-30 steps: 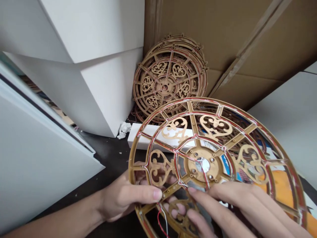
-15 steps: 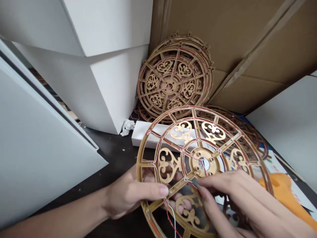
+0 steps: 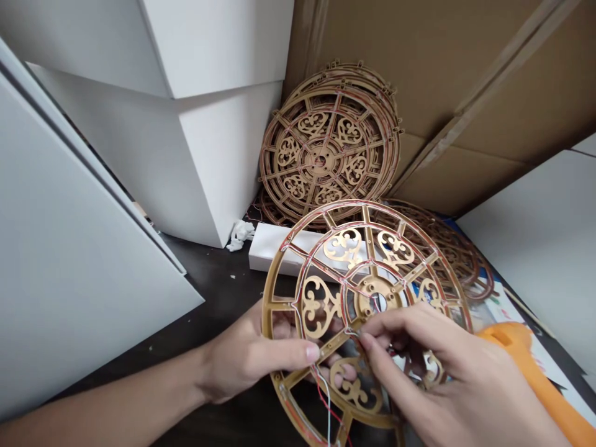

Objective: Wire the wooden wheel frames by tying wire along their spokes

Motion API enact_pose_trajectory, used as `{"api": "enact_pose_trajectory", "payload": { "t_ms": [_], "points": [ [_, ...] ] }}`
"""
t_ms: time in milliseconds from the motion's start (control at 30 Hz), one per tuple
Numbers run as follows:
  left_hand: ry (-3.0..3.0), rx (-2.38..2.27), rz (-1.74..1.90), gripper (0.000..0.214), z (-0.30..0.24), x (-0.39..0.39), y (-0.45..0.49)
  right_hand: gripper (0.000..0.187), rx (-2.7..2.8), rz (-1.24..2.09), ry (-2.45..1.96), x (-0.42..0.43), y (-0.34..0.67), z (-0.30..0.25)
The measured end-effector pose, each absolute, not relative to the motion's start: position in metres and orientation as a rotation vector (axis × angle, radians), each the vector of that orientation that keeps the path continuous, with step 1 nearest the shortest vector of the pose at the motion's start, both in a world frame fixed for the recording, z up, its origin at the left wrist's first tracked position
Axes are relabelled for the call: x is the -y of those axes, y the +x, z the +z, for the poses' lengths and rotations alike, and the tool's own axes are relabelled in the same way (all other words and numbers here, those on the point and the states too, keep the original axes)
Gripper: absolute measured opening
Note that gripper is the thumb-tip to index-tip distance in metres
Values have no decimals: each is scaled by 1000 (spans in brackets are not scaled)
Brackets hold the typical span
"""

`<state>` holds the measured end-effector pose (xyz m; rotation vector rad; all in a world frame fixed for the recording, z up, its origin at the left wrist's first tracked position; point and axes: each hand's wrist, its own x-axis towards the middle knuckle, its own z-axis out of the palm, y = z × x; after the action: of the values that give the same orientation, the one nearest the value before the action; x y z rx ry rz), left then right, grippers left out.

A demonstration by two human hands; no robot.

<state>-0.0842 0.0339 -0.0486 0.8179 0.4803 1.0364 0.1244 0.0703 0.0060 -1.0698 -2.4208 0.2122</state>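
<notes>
A gold round openwork frame [image 3: 269, 320] with scroll ornaments is held tilted in front of me. Red and white wires run along its rings and spokes. My left hand [image 3: 261, 357] grips its left side, thumb on a lower-left spoke and fingers behind. The fingers of my right hand [image 3: 447, 372] are pinched on the thin wire [image 3: 351, 333] just below the hub. Their exact hold on it is partly hidden. Loose red and white wire ends [image 3: 328, 403] dangle below my left thumb.
Similar gold frames [image 3: 329, 162] lean stacked against cardboard [image 3: 447, 68]; more frames [image 3: 465, 261] lie at right. A white box [image 3: 274, 248] and crumpled white tissue [image 3: 241, 234] sit on the dark table [image 3: 214, 279]. White panels [image 3: 84, 261] stand left. An orange object [image 3: 526, 354] lies lower right.
My right hand has shifted slightly left and downward, its fingertips now closer to the spoke below the hub. The frame has turned a little, its right side drawing inward. My left hand keeps its grip.
</notes>
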Motion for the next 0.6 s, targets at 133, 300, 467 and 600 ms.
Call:
{"api": "enact_pose_trajectory", "payload": {
  "t_ms": [133, 300, 467, 600],
  "points": [
    [824, -473, 1028, 28, -49, -34, -84, 18, 2420, 306, -1128, -70, 126, 9],
    [805, -475, 1022, 28, -49, -33, -84, 14, 2439, 399, -1181, -72, 131, 11],
    [817, -448, 1015, 27, -49, -33, -84, 7, 2476, 462, -1145, -73, 132, 8],
    [812, -454, 1011, 27, -49, -32, -85, 9, 2473, 524, -1188, -76, 126, 10]
  ]
}}
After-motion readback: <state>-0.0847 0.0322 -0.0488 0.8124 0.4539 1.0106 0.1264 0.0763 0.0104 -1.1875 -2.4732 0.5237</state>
